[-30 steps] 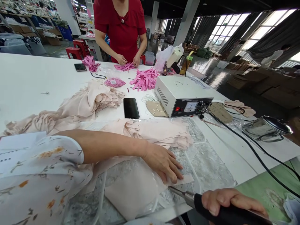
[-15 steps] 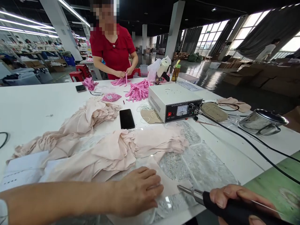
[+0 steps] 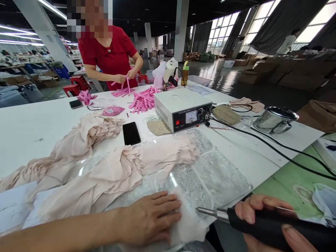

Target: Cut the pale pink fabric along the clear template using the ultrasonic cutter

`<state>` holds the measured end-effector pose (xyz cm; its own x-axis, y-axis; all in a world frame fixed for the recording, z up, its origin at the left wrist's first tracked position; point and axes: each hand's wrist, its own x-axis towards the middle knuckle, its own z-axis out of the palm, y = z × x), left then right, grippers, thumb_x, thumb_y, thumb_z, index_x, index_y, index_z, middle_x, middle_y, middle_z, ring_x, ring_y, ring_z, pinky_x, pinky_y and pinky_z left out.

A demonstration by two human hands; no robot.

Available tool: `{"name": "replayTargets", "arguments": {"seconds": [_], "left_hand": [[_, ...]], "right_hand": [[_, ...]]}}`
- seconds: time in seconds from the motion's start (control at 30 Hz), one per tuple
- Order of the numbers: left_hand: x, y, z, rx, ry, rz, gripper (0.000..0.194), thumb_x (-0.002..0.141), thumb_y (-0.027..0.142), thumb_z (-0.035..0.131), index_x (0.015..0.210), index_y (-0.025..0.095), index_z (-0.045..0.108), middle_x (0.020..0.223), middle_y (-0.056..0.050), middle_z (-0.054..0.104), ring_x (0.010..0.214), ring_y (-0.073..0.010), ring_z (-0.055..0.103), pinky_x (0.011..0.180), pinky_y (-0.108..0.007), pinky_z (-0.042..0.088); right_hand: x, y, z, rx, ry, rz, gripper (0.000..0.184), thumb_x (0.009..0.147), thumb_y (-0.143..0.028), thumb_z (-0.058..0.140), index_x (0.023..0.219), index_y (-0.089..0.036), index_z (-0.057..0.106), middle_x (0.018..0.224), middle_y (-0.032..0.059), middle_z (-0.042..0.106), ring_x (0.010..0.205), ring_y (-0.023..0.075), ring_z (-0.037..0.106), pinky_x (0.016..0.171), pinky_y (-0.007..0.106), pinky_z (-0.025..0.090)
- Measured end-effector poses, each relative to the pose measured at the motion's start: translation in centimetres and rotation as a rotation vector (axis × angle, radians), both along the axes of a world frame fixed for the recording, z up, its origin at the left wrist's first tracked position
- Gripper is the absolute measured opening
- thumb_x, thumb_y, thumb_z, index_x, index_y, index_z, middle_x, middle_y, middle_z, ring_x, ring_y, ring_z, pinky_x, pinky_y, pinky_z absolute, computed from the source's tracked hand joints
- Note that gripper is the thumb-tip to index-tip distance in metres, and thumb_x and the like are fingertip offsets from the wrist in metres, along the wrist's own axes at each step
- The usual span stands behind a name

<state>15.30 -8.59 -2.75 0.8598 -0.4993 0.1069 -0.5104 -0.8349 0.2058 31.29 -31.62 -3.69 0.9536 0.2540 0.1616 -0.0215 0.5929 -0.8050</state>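
My left hand (image 3: 151, 218) lies flat, fingers spread, pressing a pale pink fabric piece (image 3: 189, 222) onto a clear plastic sheet (image 3: 220, 178) at the table's front edge. My right hand (image 3: 265, 224) is wrapped round the black handle of a hand tool (image 3: 262, 225); its metal tip (image 3: 203, 210) points left at the fabric, just right of my left fingertips. A black cable (image 3: 270, 148) runs from the tool's side toward a white control box (image 3: 182, 108) with a dial.
Heaps of pale pink fabric (image 3: 86, 140) cover the table's left and middle, beside a black phone (image 3: 131, 133). Across the table a person in a red top (image 3: 110, 57) handles pink strips (image 3: 143, 99). A steel pot (image 3: 274, 120) stands right.
The view has tilted up and shifted. My left hand slid back along the fabric toward the front edge; the tool tip stays close beside it. The person opposite lifted a pink strip.
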Motion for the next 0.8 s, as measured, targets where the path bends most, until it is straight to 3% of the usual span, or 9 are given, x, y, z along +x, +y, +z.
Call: {"name": "replayTargets", "arguments": {"seconds": [0.2, 0.5, 0.8], "left_hand": [[1.0, 0.8, 0.0, -0.036, 0.003, -0.079, 0.039, 0.103, 0.036, 0.042, 0.127, 0.008, 0.054, 0.137, -0.016, 0.054, 0.134, -0.0242, 0.044, 0.113, -0.036, 0.036], [0.3, 0.0, 0.1, 0.037, -0.065, 0.018, 0.042, 0.104, 0.038, 0.034, 0.125, 0.008, 0.055, 0.134, -0.013, 0.057, 0.127, -0.0266, 0.051, 0.111, -0.04, 0.037], [0.1, 0.6, -0.2, 0.011, -0.017, -0.011, 0.042, 0.104, 0.038, 0.037, 0.126, 0.007, 0.054, 0.138, -0.013, 0.053, 0.132, -0.0249, 0.045, 0.114, -0.037, 0.035]], "right_hand": [[-0.3, 3.0, 1.4, 0.058, 0.006, 0.001, 0.017, 0.067, -0.033, 0.06, 0.077, -0.019, 0.059, 0.067, -0.0001, 0.053, 0.045, 0.0118, 0.049, 0.043, 0.029, 0.042], [-0.2, 4.2, 1.3, 0.038, 0.034, 0.003, 0.017, 0.065, -0.034, 0.058, 0.075, -0.02, 0.056, 0.066, -0.0005, 0.051, 0.045, 0.0127, 0.048, 0.045, 0.031, 0.042], [0.2, 4.3, 1.1, 0.024, 0.04, 0.061, 0.015, 0.07, -0.034, 0.06, 0.077, -0.02, 0.058, 0.066, 0.0001, 0.052, 0.046, 0.014, 0.051, 0.045, 0.032, 0.044]]}}
